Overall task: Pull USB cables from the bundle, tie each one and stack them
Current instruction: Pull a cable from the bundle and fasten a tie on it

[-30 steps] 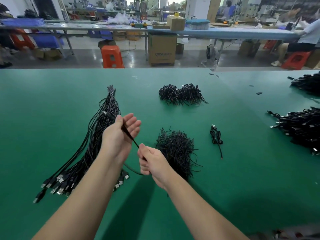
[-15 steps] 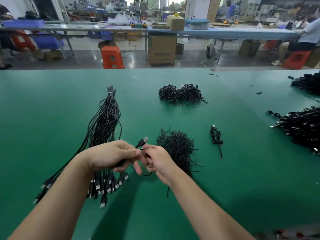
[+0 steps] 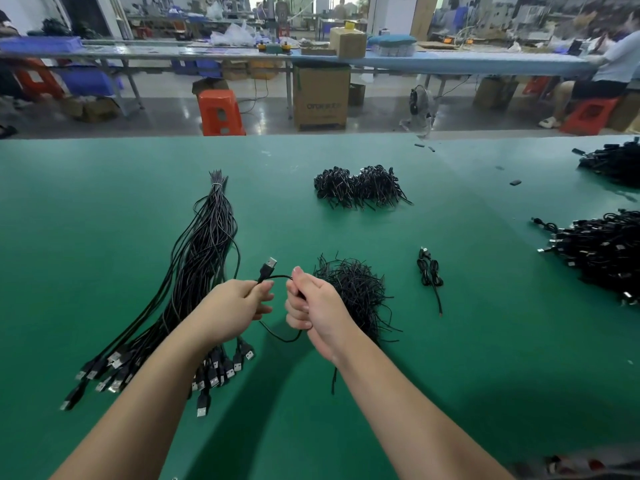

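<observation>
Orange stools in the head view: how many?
3. One orange stool stands on the floor beyond the table's far edge, left of centre; one at far left under the bench; one at far right, under a seated person. More may be hidden.

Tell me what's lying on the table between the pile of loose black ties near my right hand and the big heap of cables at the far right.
In the head view, one tied cable lies alone between the tie pile and the cable heap; otherwise bare green table.
</observation>
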A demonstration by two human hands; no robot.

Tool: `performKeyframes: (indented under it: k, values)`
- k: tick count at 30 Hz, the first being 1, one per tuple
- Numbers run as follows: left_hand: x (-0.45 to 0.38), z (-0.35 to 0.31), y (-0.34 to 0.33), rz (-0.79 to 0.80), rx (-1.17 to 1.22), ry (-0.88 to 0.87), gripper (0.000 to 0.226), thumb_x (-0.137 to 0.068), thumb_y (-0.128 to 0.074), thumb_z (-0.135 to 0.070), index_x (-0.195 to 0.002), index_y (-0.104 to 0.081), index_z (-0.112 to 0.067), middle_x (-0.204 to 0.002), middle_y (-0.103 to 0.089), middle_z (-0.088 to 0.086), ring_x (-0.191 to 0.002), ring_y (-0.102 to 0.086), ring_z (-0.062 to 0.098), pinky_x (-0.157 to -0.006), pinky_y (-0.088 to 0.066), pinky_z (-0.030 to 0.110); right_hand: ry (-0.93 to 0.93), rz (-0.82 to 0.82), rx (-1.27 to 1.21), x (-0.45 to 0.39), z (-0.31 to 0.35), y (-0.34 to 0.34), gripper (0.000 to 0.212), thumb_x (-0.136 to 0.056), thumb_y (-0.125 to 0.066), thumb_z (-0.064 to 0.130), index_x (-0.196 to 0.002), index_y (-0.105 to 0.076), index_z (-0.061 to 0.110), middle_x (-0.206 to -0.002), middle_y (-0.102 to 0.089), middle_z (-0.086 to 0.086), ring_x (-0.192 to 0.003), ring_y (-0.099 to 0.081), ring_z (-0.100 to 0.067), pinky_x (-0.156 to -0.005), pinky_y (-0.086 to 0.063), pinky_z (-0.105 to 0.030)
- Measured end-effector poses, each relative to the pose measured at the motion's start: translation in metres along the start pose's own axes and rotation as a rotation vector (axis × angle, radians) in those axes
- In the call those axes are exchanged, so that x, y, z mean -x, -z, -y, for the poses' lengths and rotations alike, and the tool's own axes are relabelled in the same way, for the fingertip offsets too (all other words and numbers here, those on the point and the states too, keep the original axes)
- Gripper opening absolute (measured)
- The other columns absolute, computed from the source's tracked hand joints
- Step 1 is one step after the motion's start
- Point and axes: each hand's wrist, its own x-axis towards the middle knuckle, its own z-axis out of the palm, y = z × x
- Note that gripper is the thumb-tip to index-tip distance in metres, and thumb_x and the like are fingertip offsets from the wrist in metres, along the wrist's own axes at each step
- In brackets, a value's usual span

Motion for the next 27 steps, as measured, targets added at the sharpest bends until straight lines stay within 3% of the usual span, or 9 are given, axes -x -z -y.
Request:
performKeyframes:
  k: [2, 4, 6, 9, 13, 15, 19, 24, 27]
  values:
    - [0.0, 0.002, 0.001, -0.036, -0.104, -0.046, 0.039, -0.104, -0.042, -0.041, -0.123, -0.067, -0.016, -0.111, -0.071, -0.008, -0.09, -0.071, 0.0, -0.092, -0.056, 0.032, 0.002, 0.004, 0.007, 0.0, 0.001, 0.001, 0.042, -0.108, -0.041, 0.033, -0.07, -0.046, 0.017, -0.054, -0.024, 0.005, -0.048, -0.015, -0.013, -0.043, -0.019, -0.023]
    - [-0.001, 0.0, -0.002, -0.142, 0.017, -0.08, 0.033, -0.105, -0.043, -0.037, -0.124, -0.066, -0.022, -0.11, -0.072, -0.009, -0.09, -0.071, -0.001, -0.089, -0.055, 0.028, -0.006, 0.034, 0.016, 0.0, -0.001, -0.002, 0.041, -0.108, -0.042, 0.033, -0.071, -0.046, 0.016, -0.053, -0.025, 0.006, -0.047, -0.016, -0.012, -0.042, -0.019, -0.022]
    - [-0.003, -0.008, -0.009, -0.287, 0.344, -0.084, 0.028, -0.106, -0.044, -0.03, -0.123, -0.064, -0.021, -0.108, -0.072, -0.009, -0.089, -0.073, 0.003, -0.081, -0.056, 0.022, -0.014, 0.086, -0.001, 0.0, -0.005, -0.008, 0.04, -0.108, -0.042, 0.035, -0.072, -0.045, 0.017, -0.052, -0.026, 0.008, -0.045, -0.017, -0.01, -0.041, -0.02, -0.02]
    - [-0.012, -0.024, -0.007, -0.444, 0.955, -0.011, 0.032, -0.109, -0.036, -0.025, -0.118, -0.058, -0.005, -0.107, -0.071, 0.01, -0.089, -0.074, 0.019, -0.074, -0.059, 0.026, -0.036, 0.166, -0.02, -0.001, -0.01, -0.017, 0.039, -0.104, -0.046, 0.04, -0.07, -0.048, 0.021, -0.052, -0.029, 0.009, -0.043, -0.019, -0.009, -0.041, -0.022, -0.018]
    - [-0.015, -0.042, 0.014, -0.345, 1.369, 0.055, 0.042, -0.11, -0.026, -0.029, -0.109, -0.056, 0.002, -0.084, -0.074, 0.008, -0.064, -0.069, 0.01, -0.055, -0.053, 0.018, -0.093, 0.185, -0.042, -0.002, -0.018, -0.019, 0.039, -0.099, -0.051, 0.045, -0.066, -0.05, 0.023, -0.053, -0.027, 0.007, -0.045, -0.017, -0.011, -0.041, -0.022, -0.019]
    - [-0.011, -0.047, 0.023, -0.255, 1.411, 0.025, 0.038, -0.109, -0.031, -0.028, -0.103, -0.059, -0.004, -0.065, -0.066, -0.004, -0.04, -0.046, 0.001, -0.038, -0.034, 0.014, -0.119, 0.177, -0.112, -0.004, -0.02, -0.016, 0.04, -0.099, -0.052, 0.044, -0.065, -0.051, 0.022, -0.054, -0.024, 0.006, -0.045, -0.017, -0.011, -0.04, -0.022, -0.02]
    - [0.002, -0.039, 0.046, 0.034, 1.137, -0.102, 0.036, -0.103, -0.042, -0.026, -0.098, -0.067, 0.0, -0.065, -0.057, -0.002, -0.031, -0.025, 0.001, -0.036, -0.023, 0.016, -0.16, 0.162, -0.22, -0.007, -0.012, -0.001, 0.041, -0.102, -0.05, 0.038, -0.065, -0.054, 0.021, -0.054, -0.023, 0.006, -0.044, -0.018, -0.01, -0.04, -0.021, -0.021]
    - [0.019, -0.021, 0.059, 0.491, 0.372, -0.183, 0.04, -0.101, -0.044, -0.026, -0.103, -0.073, 0.001, -0.084, -0.074, 0.019, -0.033, -0.031, 0.008, -0.039, -0.028, 0.018, -0.159, 0.154, -0.162, -0.01, 0.002, 0.007, 0.041, -0.103, -0.049, 0.038, -0.067, -0.056, 0.02, -0.052, -0.026, 0.008, -0.043, -0.018, -0.008, -0.04, -0.019, -0.021]
    - [0.019, -0.022, 0.055, 0.543, -0.087, -0.17, 0.036, -0.104, -0.044, -0.033, -0.111, -0.071, -0.009, -0.088, -0.078, 0.004, -0.038, -0.04, 0.011, -0.05, -0.04, 0.021, -0.17, 0.138, -0.136, -0.011, 0.004, 0.004, 0.039, -0.105, -0.048, 0.036, -0.071, -0.054, 0.016, -0.052, -0.027, 0.008, -0.041, -0.018, -0.007, -0.04, -0.018, -0.021]
